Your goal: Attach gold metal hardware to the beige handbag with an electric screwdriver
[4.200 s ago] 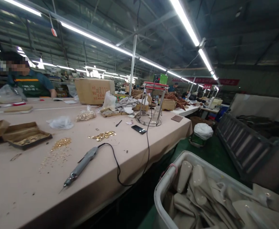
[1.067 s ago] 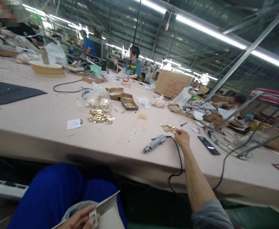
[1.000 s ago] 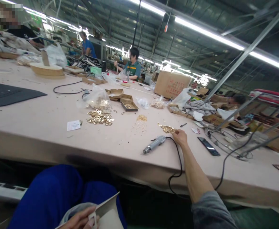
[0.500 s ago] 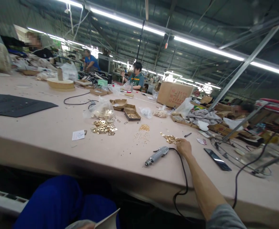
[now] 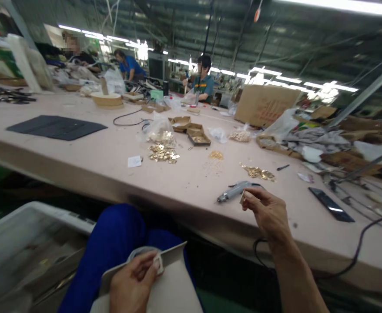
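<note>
My right hand (image 5: pixel 271 213) is raised just above the table's front edge, thumb and fingers closed on a small metal plate (image 5: pixel 242 198). Low over my lap, my left hand (image 5: pixel 134 280) pinches a small pale loop-like piece (image 5: pixel 159 263) at the edge of a beige sheet piece (image 5: pixel 174 282). That sheet lies across my blue-trousered legs. Behind my right fingertips an electric screwdriver (image 5: pixel 233 192) rests on the table. Farther back are a pile of small gold metal fittings (image 5: pixel 259 172), a heap of tiny gold parts (image 5: pixel 216 155) and larger gold plates (image 5: pixel 163 152).
A phone (image 5: pixel 330 204) lies at the right, near loose cables. Small cardboard trays (image 5: pixel 199 135), a carton (image 5: pixel 266 105) and a tape roll (image 5: pixel 106 101) stand farther back. A black sheet (image 5: pixel 57 127) lies left. Beside my leg is a white bin (image 5: pixel 31 226). Several people work beyond.
My right hand has come back from the gold fittings toward me, now with a small metal plate. My left hand and the beige sheet have come further into view as the camera shifted.
</note>
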Demonstrator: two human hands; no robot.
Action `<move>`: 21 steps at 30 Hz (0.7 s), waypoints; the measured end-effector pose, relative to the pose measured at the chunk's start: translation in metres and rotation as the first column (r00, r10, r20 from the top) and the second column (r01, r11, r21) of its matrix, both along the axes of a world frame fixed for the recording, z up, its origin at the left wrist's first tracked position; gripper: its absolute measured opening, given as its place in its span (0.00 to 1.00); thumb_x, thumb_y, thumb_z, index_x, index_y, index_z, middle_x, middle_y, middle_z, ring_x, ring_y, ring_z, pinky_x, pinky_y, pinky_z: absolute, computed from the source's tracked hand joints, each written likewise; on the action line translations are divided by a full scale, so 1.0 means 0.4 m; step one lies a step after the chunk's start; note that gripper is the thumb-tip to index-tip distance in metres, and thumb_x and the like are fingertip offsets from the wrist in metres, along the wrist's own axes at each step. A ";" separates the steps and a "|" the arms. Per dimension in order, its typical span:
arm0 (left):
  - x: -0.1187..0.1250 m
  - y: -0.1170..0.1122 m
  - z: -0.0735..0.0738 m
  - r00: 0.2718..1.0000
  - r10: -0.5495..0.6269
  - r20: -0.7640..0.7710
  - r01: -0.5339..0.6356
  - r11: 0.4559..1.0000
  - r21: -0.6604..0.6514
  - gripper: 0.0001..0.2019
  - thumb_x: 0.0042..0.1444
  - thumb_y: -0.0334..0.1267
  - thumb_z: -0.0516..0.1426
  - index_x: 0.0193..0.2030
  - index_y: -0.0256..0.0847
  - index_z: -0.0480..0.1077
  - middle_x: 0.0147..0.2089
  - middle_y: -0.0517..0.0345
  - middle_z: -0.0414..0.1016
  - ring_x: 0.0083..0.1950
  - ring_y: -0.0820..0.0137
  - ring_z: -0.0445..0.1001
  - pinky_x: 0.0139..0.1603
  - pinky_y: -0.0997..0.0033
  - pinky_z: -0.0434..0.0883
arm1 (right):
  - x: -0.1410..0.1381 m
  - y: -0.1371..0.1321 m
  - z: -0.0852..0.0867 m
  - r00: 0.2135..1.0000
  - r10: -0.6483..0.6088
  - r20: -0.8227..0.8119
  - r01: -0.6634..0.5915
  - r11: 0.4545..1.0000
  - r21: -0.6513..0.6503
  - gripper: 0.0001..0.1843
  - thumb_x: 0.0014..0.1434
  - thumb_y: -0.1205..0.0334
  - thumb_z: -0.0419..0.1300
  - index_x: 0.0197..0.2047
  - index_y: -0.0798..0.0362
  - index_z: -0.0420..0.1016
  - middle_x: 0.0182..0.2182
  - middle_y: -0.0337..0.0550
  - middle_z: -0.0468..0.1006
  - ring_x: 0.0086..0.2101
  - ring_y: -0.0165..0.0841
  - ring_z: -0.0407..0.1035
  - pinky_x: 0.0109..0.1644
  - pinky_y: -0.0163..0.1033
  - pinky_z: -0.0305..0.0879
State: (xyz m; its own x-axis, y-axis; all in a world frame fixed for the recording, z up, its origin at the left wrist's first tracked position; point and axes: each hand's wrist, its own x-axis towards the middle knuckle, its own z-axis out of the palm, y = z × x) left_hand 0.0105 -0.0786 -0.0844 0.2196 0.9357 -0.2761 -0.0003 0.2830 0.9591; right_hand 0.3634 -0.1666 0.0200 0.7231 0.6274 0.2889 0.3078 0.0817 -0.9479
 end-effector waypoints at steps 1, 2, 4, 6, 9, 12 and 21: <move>0.000 -0.002 0.010 0.999 -0.032 -0.007 0.032 0.999 -0.011 0.26 0.41 0.54 0.76 0.41 0.37 0.82 0.36 0.48 0.85 0.38 0.53 0.86 0.36 0.65 0.86 | -0.076 0.007 -0.025 0.994 0.083 -0.072 -0.084 0.996 -0.003 0.18 0.58 0.51 0.74 0.46 0.54 0.85 0.30 0.44 0.81 0.29 0.35 0.74 0.36 0.42 0.75; 0.000 -0.004 0.017 1.000 -0.024 -0.006 0.024 1.000 -0.012 0.25 0.42 0.52 0.75 0.40 0.35 0.82 0.34 0.47 0.85 0.35 0.54 0.85 0.34 0.65 0.86 | -0.146 0.014 -0.051 0.977 0.158 -0.140 -0.161 0.987 -0.007 0.16 0.58 0.53 0.74 0.45 0.54 0.85 0.30 0.44 0.81 0.29 0.35 0.75 0.36 0.41 0.74; -0.001 -0.008 0.017 0.999 -0.036 0.025 0.037 0.999 -0.014 0.23 0.44 0.49 0.74 0.40 0.33 0.81 0.34 0.46 0.84 0.34 0.56 0.85 0.34 0.66 0.85 | -0.265 0.026 -0.103 0.926 0.267 -0.266 -0.280 0.960 -0.014 0.14 0.58 0.53 0.75 0.44 0.53 0.86 0.30 0.44 0.81 0.30 0.34 0.74 0.37 0.40 0.73; -0.004 -0.013 0.006 0.998 -0.044 0.051 0.045 0.999 -0.018 0.22 0.45 0.47 0.74 0.41 0.31 0.81 0.34 0.46 0.83 0.34 0.57 0.85 0.34 0.67 0.85 | -0.350 0.033 -0.153 0.876 0.318 -0.363 -0.346 0.938 -0.014 0.15 0.59 0.53 0.75 0.44 0.54 0.86 0.29 0.44 0.81 0.30 0.34 0.74 0.36 0.40 0.72; -0.010 -0.022 -0.009 0.996 -0.062 0.070 0.064 0.998 -0.028 0.20 0.47 0.43 0.74 0.42 0.31 0.81 0.34 0.46 0.83 0.35 0.58 0.85 0.35 0.68 0.85 | -0.421 0.036 -0.215 0.827 0.338 -0.449 -0.385 0.923 -0.014 0.15 0.58 0.53 0.75 0.44 0.54 0.86 0.29 0.44 0.81 0.30 0.34 0.73 0.36 0.40 0.71; -0.014 -0.028 -0.013 0.992 -0.087 0.090 0.090 0.995 -0.031 0.18 0.48 0.41 0.74 0.42 0.31 0.81 0.34 0.46 0.83 0.35 0.60 0.84 0.35 0.68 0.84 | -0.450 0.033 -0.256 0.803 0.346 -0.485 -0.408 0.913 -0.024 0.16 0.58 0.53 0.76 0.45 0.54 0.86 0.30 0.45 0.81 0.30 0.34 0.73 0.36 0.39 0.71; -0.034 -0.046 -0.018 0.983 -0.140 0.115 0.147 0.988 -0.055 0.16 0.50 0.36 0.72 0.44 0.31 0.82 0.36 0.45 0.84 0.35 0.62 0.84 0.34 0.69 0.83 | -0.503 0.047 -0.279 0.802 0.390 -0.453 -0.451 0.892 -0.030 0.20 0.59 0.50 0.74 0.50 0.51 0.84 0.33 0.43 0.81 0.30 0.33 0.75 0.38 0.40 0.75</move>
State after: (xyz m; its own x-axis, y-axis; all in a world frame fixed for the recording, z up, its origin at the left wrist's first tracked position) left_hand -0.0033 -0.0970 -0.0914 0.3827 0.8738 -0.3000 -0.0601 0.3476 0.9357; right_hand 0.1622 -0.1477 -0.0915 0.4103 0.9076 -0.0888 -0.1622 -0.0232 -0.9865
